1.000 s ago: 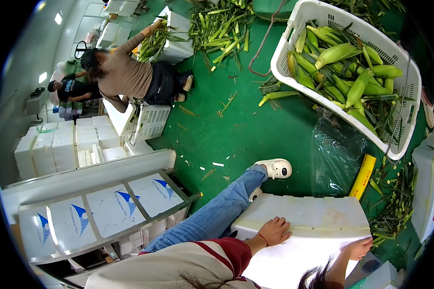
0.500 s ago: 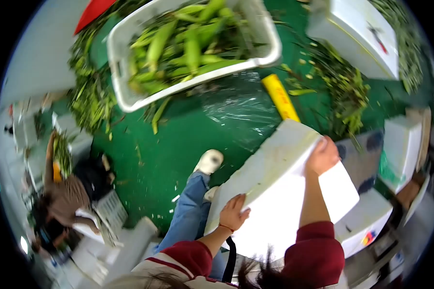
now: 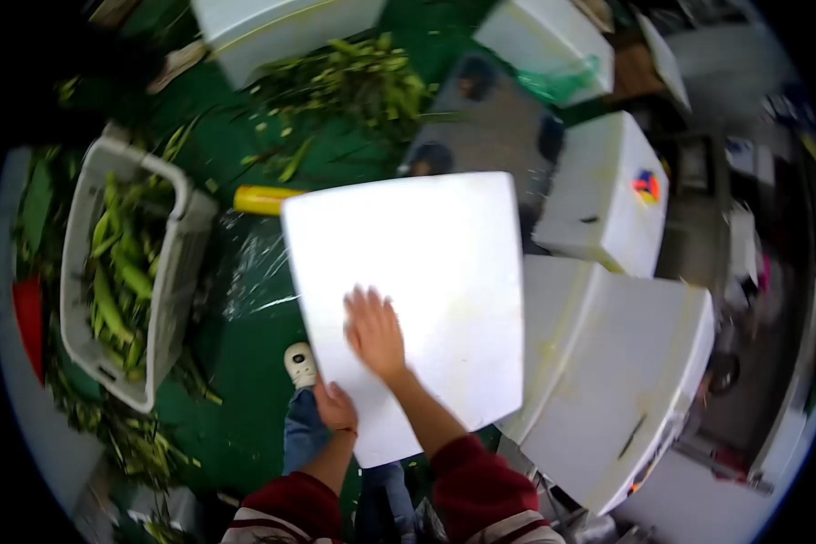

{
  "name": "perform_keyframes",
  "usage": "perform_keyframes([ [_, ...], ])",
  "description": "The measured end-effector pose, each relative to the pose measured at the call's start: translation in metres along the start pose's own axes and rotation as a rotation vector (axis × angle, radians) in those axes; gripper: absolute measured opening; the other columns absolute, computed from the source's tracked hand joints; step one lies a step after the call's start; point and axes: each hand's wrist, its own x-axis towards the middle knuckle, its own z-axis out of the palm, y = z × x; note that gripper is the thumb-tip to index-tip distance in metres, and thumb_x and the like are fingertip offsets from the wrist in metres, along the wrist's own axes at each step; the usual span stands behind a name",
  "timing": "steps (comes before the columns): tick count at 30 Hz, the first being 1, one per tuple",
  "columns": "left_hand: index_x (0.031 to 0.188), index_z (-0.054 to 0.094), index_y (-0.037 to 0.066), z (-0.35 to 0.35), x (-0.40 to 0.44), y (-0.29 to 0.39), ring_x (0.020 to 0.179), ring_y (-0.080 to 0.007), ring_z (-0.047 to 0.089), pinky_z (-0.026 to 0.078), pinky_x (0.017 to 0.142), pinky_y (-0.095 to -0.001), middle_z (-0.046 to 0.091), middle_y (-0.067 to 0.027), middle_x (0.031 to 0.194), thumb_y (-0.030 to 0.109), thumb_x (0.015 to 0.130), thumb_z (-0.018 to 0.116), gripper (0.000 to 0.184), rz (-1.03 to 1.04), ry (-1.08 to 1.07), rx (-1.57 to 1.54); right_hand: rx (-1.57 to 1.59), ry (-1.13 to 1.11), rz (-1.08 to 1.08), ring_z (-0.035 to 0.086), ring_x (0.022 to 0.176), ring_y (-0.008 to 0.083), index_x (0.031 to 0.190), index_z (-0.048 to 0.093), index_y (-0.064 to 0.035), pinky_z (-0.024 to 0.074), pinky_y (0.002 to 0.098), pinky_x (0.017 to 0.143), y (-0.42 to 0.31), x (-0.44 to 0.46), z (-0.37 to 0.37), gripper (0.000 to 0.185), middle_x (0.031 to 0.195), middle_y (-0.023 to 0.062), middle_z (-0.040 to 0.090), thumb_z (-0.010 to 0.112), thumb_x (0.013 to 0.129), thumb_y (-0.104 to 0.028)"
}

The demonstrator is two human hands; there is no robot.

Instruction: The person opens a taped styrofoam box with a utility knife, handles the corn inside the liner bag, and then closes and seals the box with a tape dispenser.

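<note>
A white foam box [image 3: 426, 272] is directly in front of me, its flat bright face turned up. My right hand [image 3: 374, 334] lies on that face near the middle, its fingers spread. At the box's lower left edge is my left hand [image 3: 336, 407], with its thumb and fingers against the side; some of the fingers are hidden. The yellow roll [image 3: 261, 200] and a sheet of clear plastic [image 3: 261, 272] lie on the green floor beside the box's left side.
On the left stands a white crate [image 3: 177, 272] of corn [image 3: 118, 281]. Husks [image 3: 354, 91] are heaped ahead, beside another foam box [image 3: 290, 36]. More boxes [image 3: 598, 190] stand at right, near a grey wheeled board [image 3: 490, 136]. A red object [image 3: 29, 326] is far left.
My view has swung right. The foam box has turned, with its flat face now up. My right hand has moved from its far edge onto that face.
</note>
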Motion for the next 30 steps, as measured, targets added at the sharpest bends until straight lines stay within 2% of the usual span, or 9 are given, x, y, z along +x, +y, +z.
perform_keyframes([
  [1, 0.132, 0.043, 0.001, 0.006, 0.0, -0.012, 0.099, -0.0283, 0.058, 0.045, 0.087, -0.0352, 0.059, -0.0195, 0.111, 0.023, 0.097, 0.038, 0.041, 0.23, 0.098, 0.031, 0.023, -0.045, 0.043, 0.037, 0.128, 0.0347, 0.132, 0.046, -0.0101, 0.028, 0.0503, 0.105, -0.003, -0.046, -0.017, 0.048, 0.139, 0.013, 0.042, 0.055, 0.086, -0.019],
  [5, 0.132, 0.042, -0.001, 0.008, 0.003, -0.036, 0.101, -0.0301, 0.058, 0.044, 0.087, -0.0347, 0.057, -0.0223, 0.116, 0.025, 0.098, 0.037, 0.043, 0.127, 0.033, -0.054, -0.114, -0.284, 0.265, 0.035, 0.13, 0.0335, 0.136, 0.042, -0.0176, 0.0334, 0.0523, 0.101, -0.017, -0.193, -0.044, 0.057, 0.143, 0.0105, 0.037, 0.058, 0.081, -0.02],
  [7, 0.131, 0.044, -0.001, 0.004, 0.005, -0.038, 0.098, -0.0328, 0.059, 0.045, 0.087, -0.036, 0.058, -0.0241, 0.112, 0.025, 0.098, 0.038, 0.042, 0.234, 0.077, 0.169, -0.102, -0.459, 0.374, 0.031, 0.134, 0.0337, 0.139, 0.036, -0.0162, 0.0333, 0.0529, 0.102, -0.031, -0.229, -0.05, 0.063, 0.146, 0.0103, 0.031, 0.058, 0.08, -0.019],
  [11, 0.118, 0.052, -0.003, -0.012, 0.036, -0.073, 0.095, -0.0394, 0.058, 0.045, 0.084, -0.0419, 0.059, -0.0283, 0.107, 0.03, 0.098, 0.038, 0.041, 0.365, 0.044, 0.569, -0.045, -0.44, 0.506, 0.027, 0.136, 0.0345, 0.139, 0.033, -0.0085, 0.034, 0.054, 0.101, -0.047, -0.229, -0.049, 0.066, 0.15, 0.0116, 0.023, 0.057, 0.078, -0.015],
  [14, 0.113, 0.052, -0.005, -0.036, 0.024, -0.015, 0.091, -0.0427, 0.056, 0.043, 0.083, -0.0448, 0.059, -0.0271, 0.097, 0.037, 0.098, 0.036, 0.047, 0.249, -0.211, 0.502, -0.101, -0.43, 0.486, 0.028, 0.134, 0.0368, 0.139, 0.033, -0.0057, 0.0361, 0.0585, 0.096, -0.049, -0.23, -0.051, 0.063, 0.149, 0.0141, 0.023, 0.053, 0.08, -0.017],
  [17, 0.121, 0.047, -0.002, -0.064, 0.062, -0.013, 0.098, -0.044, 0.053, 0.043, 0.086, -0.0455, 0.055, -0.0286, 0.108, 0.032, 0.095, 0.043, 0.043, 0.237, -0.568, 0.642, -0.097, -0.457, 0.496, 0.029, 0.132, 0.0393, 0.138, 0.034, -0.0044, 0.0374, 0.0611, 0.092, -0.045, -0.225, -0.042, 0.06, 0.148, 0.015, 0.024, 0.049, 0.082, -0.018],
  [20, 0.128, 0.042, 0.001, -0.084, 0.026, 0.031, 0.113, -0.0432, 0.046, 0.042, 0.092, -0.0458, 0.043, -0.0296, 0.127, 0.025, 0.089, 0.053, 0.048, 0.523, -0.433, 0.815, -0.071, -0.498, 0.554, 0.03, 0.131, 0.041, 0.139, 0.034, -0.0044, 0.038, 0.0618, 0.091, -0.052, -0.222, -0.035, 0.058, 0.148, 0.015, 0.024, 0.048, 0.084, -0.019],
  [23, 0.134, 0.038, 0.004, -0.09, -0.001, 0.043, 0.122, -0.0436, 0.038, 0.039, 0.099, -0.0464, 0.033, -0.0284, 0.137, 0.02, 0.081, 0.061, 0.06, 0.949, -0.664, 1.023, -0.049, -0.519, 0.626, 0.032, 0.13, 0.0418, 0.139, 0.034, -0.0047, 0.0377, 0.0613, 0.091, -0.053, -0.217, -0.03, 0.059, 0.149, 0.0149, 0.023, 0.048, 0.084, -0.021],
  [30, 0.136, 0.033, -0.004, -0.048, -0.041, 0.042, 0.133, -0.0406, 0.026, 0.031, 0.107, -0.0387, 0.025, -0.0304, 0.141, 0.036, 0.071, 0.07, 0.084, 0.863, -0.87, 1.555, 0.132, -0.519, 0.645, 0.037, 0.127, 0.0409, 0.134, 0.041, -0.0037, 0.0362, 0.0611, 0.093, -0.038, -0.216, -0.038, 0.053, 0.149, 0.0124, 0.025, 0.044, 0.087, -0.028],
])
